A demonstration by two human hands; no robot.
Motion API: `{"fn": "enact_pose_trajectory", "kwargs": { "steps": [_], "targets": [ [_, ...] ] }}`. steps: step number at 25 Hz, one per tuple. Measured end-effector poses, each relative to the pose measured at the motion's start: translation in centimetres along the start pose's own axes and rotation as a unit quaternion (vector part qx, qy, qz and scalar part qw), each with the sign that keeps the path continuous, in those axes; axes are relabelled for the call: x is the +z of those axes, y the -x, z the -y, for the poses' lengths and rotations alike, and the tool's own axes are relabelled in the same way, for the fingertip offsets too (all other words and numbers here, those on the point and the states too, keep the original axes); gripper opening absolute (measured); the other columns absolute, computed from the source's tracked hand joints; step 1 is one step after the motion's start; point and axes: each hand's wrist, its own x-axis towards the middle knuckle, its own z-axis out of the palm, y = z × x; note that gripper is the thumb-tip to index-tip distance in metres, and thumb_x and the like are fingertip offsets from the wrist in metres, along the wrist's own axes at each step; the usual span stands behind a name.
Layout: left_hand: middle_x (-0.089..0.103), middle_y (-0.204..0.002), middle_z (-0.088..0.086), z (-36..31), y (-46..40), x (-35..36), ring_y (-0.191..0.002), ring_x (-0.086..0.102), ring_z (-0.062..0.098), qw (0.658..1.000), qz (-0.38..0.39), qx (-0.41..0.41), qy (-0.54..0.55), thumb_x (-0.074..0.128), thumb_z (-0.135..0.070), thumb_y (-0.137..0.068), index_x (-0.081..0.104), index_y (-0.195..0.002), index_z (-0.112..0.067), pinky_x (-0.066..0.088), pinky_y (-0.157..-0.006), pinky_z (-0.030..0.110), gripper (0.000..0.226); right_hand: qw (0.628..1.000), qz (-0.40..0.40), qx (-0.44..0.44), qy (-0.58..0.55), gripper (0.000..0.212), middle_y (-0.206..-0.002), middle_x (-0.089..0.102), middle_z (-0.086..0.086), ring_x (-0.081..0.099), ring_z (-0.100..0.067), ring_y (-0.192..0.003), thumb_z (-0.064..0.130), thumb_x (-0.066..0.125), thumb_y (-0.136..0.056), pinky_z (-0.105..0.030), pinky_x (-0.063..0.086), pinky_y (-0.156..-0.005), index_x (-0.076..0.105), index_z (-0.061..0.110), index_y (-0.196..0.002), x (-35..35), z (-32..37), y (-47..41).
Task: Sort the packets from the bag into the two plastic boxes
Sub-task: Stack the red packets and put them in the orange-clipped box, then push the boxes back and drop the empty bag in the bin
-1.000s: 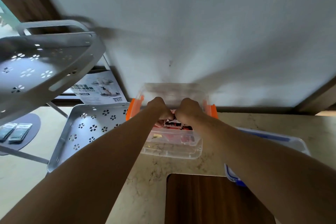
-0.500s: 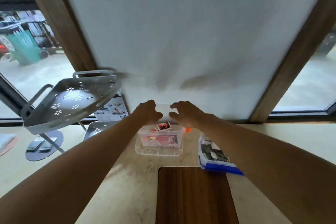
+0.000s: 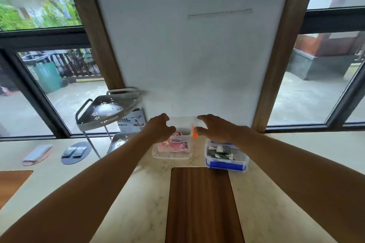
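A clear plastic box [image 3: 171, 155] with red packets [image 3: 178, 145] inside stands on the pale counter near the wall. Its clear lid [image 3: 182, 124] with an orange clasp [image 3: 194, 134] stands raised behind it. My left hand [image 3: 159, 127] hovers over the box's left rear corner, fingers curled and apart. My right hand [image 3: 214, 127] hovers just right of the lid, fingers spread, holding nothing. A second box with blue clasps [image 3: 226, 165] sits to the right and holds dark and white packets [image 3: 220, 153]. No bag is in view.
A grey two-tier metal rack [image 3: 108, 113] stands left of the boxes, with a printed carton [image 3: 131, 121] behind it. A dark round mat with two small packs [image 3: 75, 153] and a folded cloth [image 3: 36, 154] lie further left. A wooden inlay [image 3: 201, 203] runs toward me.
The view has pulled back and up from the box. Both hands have left the packets inside the clear box and spread apart to either side of its raised lid.
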Motion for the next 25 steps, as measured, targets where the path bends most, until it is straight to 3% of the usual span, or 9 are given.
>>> {"fn": "enact_pose_trajectory", "kwargs": {
  "steps": [7,10,18,22,25],
  "targets": [
    [0.058,-0.138,0.014,-0.1,4.9,1.6,-0.122,0.057,0.031,0.999,0.014,0.008,-0.039,0.065,-0.037,-0.089,0.048,-0.141,-0.015,0.045,-0.093,0.033,0.059,0.999,0.016,0.005,-0.031,0.072,-0.154,0.043,-0.008,0.051,-0.025,-0.131,0.06,0.047,-0.093,-0.037,0.043,-0.1,0.033,0.021,-0.151,0.8,-1.9,5.8],
    [0.057,-0.14,0.013,-1.0,5.6,1.2,-0.124,0.056,0.03,0.999,0.016,0.013,-0.047,0.065,-0.037,-0.091,0.048,-0.141,-0.014,0.043,-0.094,0.032,0.058,1.0,0.023,0.007,-0.013,0.073,-0.156,0.039,-0.007,0.047,-0.026,-0.135,0.062,0.047,-0.094,-0.039,0.042,-0.105,0.031,0.02,-0.152,0.7,-2.3,7.1],
    [0.057,-0.14,0.015,-4.9,4.9,-2.5,-0.129,0.052,0.032,0.997,-0.034,0.056,-0.042,0.06,-0.037,-0.093,0.048,-0.142,-0.013,0.041,-0.099,0.033,0.056,0.999,-0.046,-0.017,0.01,0.073,-0.16,0.033,-0.006,0.04,-0.026,-0.141,0.064,0.042,-0.094,-0.043,0.037,-0.113,0.028,0.023,-0.153,-4.0,-2.3,7.6],
    [0.062,-0.134,0.013,-6.5,5.6,-0.8,-0.123,0.056,0.03,0.997,-0.016,0.069,-0.042,0.062,-0.039,-0.092,0.051,-0.139,-0.014,0.042,-0.094,0.032,0.054,0.999,-0.05,-0.013,0.003,0.073,-0.16,0.034,-0.007,0.039,-0.026,-0.142,0.061,0.045,-0.095,-0.042,0.035,-0.112,0.029,0.021,-0.153,-3.3,-2.7,8.8],
    [0.065,-0.124,0.006,-8.5,6.3,2.7,-0.094,0.065,0.021,0.996,0.021,0.086,-0.03,0.063,-0.037,-0.09,0.054,-0.134,-0.016,0.043,-0.077,0.026,0.049,0.998,-0.05,0.026,-0.024,0.068,-0.154,0.042,-0.009,0.046,-0.028,-0.136,0.058,0.048,-0.095,-0.041,0.04,-0.108,0.036,0.018,-0.149,-1.6,-4.3,11.2]
  ]
}}
